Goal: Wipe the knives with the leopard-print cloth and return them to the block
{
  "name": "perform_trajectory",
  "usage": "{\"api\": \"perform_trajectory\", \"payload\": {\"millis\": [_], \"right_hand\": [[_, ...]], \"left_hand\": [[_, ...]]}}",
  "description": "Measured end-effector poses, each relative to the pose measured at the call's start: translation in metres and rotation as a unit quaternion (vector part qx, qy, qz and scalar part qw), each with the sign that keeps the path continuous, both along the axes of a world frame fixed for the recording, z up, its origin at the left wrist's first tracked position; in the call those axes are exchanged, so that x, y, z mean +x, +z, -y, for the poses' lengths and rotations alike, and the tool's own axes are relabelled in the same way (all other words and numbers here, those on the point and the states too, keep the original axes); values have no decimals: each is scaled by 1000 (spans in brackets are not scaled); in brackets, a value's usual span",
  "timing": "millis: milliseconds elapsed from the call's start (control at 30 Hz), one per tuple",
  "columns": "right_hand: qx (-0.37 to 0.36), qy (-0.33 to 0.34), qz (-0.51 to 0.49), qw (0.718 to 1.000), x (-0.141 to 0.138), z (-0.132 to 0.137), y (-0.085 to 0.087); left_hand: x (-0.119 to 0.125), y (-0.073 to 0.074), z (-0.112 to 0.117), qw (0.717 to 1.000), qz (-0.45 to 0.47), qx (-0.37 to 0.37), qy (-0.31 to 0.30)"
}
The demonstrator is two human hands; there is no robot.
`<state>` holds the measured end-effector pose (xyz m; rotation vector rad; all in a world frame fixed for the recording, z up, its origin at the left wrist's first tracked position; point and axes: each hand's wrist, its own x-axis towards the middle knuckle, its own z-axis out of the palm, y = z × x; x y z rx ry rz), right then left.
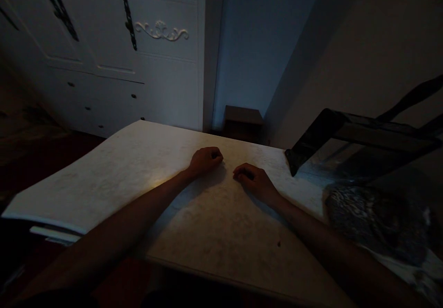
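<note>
My left hand (206, 159) rests on the pale, mottled tabletop (214, 225), its fingers curled into a loose fist with nothing visible in them. Just to the right and slightly nearer, my right hand (256, 183) also touches the table, fingers bent inward toward the thumb. Nothing shows in its grasp either. A narrow strip of bare tabletop separates the two hands. On the table near my right forearm lies a tiny dark speck (278, 243), too small to name. The light is dim, so finger detail is weak.
A dark framed object with legs (311, 137) stands on the table's right side. Below it is a shiny, patterned bundle (374, 220), perhaps in clear plastic. Behind the table are a white cabinet (169, 81) with dark handles and a small brown box-shaped piece (244, 115).
</note>
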<state>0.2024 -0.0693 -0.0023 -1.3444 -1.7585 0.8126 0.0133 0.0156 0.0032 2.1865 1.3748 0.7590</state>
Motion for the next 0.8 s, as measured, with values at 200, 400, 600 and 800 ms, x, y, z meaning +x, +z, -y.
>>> {"api": "perform_trajectory", "payload": {"millis": [200, 400, 600, 800], "right_hand": [[16, 18, 28, 999, 1, 3, 3], [22, 16, 39, 999, 2, 3, 2], [35, 22, 63, 997, 3, 4, 3], [42, 29, 68, 996, 4, 4, 1]], "left_hand": [[-7, -1, 6, 969, 189, -153, -35], [-6, 3, 9, 926, 297, -234, -6], [-5, 7, 14, 929, 284, -237, -7], [-4, 4, 14, 933, 276, -230, -10]]}}
